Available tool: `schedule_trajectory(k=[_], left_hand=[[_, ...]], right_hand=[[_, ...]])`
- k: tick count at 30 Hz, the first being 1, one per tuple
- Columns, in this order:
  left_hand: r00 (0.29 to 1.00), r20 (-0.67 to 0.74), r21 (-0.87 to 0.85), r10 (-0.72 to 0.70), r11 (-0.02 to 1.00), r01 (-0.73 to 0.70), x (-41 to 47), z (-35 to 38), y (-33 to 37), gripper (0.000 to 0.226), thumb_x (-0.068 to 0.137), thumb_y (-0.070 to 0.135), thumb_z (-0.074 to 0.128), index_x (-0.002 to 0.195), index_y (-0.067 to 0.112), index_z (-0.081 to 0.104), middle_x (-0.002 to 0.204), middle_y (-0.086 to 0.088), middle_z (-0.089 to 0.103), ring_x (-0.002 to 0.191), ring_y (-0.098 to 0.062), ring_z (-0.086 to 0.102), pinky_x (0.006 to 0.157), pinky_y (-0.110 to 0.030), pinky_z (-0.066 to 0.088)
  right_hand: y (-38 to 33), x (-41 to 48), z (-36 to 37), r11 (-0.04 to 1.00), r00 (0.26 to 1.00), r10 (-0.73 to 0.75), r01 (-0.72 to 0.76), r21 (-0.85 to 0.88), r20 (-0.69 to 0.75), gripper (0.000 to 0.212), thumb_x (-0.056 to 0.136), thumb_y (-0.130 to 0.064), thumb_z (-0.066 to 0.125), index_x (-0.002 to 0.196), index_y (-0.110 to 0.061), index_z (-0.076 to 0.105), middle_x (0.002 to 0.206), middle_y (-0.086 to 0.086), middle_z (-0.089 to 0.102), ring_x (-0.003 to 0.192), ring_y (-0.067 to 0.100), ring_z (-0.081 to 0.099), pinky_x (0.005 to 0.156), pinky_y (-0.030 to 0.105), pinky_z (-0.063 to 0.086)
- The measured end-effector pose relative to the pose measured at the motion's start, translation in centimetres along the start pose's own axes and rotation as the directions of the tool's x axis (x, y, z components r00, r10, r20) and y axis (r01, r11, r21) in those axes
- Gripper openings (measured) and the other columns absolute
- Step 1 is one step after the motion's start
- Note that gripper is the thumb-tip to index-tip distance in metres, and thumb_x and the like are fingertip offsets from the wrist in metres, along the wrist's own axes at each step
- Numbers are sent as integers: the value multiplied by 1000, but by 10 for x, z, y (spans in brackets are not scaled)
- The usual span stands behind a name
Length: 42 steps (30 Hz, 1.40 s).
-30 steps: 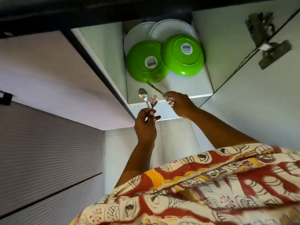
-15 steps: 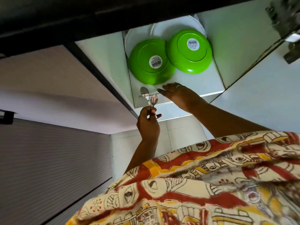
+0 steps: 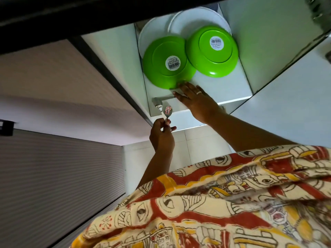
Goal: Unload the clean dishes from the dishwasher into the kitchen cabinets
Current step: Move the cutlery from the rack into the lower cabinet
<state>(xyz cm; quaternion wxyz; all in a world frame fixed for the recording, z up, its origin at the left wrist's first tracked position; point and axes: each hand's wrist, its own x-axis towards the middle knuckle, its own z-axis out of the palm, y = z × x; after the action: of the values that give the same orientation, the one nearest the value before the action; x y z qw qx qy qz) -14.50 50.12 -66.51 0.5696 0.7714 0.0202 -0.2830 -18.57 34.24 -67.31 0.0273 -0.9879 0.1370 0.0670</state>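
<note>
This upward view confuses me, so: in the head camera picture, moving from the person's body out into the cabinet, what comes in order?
Patterned garment → left hand gripping spoons → right hand flat on the shelf → left green bowl and right green bowl → white plates at the back.

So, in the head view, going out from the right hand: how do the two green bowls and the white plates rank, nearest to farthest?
1. The left green bowl: its lower rim is right at the fingertips of the right hand.
2. The right green bowl: further up and to the right on the shelf.
3. The white plates: at the back, behind both bowls.
</note>
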Motion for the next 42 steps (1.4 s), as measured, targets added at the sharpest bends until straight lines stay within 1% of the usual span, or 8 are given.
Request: schedule_trajectory(k=[10,15,21,23,26,35,39,42], left_hand=[[999,42,-14,35,999,-34,-1,7,4,13,94,1,45,96,7,57,105,-9,64,71,-10,68,65,-16,50],[991,80,4,109,994,-110,-3,14,12,16,96,2,43,104,1,57,105,-9,63,79,-21,63,54,-5,43],[956,278,53,93,992,-112,-2,15,26,17,98,5,39,98,13,54,101,2,63,70,-11,58,56,-15,39],[943,329,86,47,993,-80,1,12,31,19,98,7,38,96,16,55,101,5,64,66,-7,55,57,-19,35],[938,347,145,-24,989,-28,8,10,39,25,98,10,38,88,21,58,102,6,65,63,-6,49,56,-20,33],[925,256,247,282,906,-344,22,4,32,19,95,4,44,89,16,57,92,5,64,70,-1,53,68,-15,42],[923,218,215,318,907,-363,25,4,23,21,94,4,45,87,18,59,90,3,65,84,-7,58,79,-28,44],[931,176,177,320,920,-350,22,3,25,19,93,2,47,90,14,61,91,1,66,90,-10,60,84,-18,44]], right_hand=[[3,2,6,993,985,85,-96,-67,-152,54,90,-32,32,143,-20,39,145,4,45,134,31,42,104,52,36],[-12,-15,10,908,834,346,-182,378,-429,46,88,-16,48,133,-5,50,127,16,55,115,37,50,95,41,45],[-24,-36,6,341,825,564,-180,923,-47,32,93,-10,54,125,-5,57,104,16,62,89,26,63,76,35,56],[-22,-37,0,11,804,567,-224,975,179,29,93,-9,55,122,-7,59,96,11,62,75,16,63,66,25,57],[-20,-34,-10,-237,810,499,-213,948,307,17,91,-9,59,108,-11,62,86,9,64,66,11,60,60,17,54],[-20,-16,-37,-642,695,354,-306,703,626,26,95,-38,50,91,-14,58,67,9,59,54,15,55,47,20,53],[-22,-11,-33,-759,702,306,-227,610,643,14,93,-18,57,83,-8,58,57,7,67,47,10,65,50,21,56],[-19,-9,-31,-791,729,297,-174,586,617,15,92,-1,55,77,0,59,51,6,65,51,13,65,52,21,56]])
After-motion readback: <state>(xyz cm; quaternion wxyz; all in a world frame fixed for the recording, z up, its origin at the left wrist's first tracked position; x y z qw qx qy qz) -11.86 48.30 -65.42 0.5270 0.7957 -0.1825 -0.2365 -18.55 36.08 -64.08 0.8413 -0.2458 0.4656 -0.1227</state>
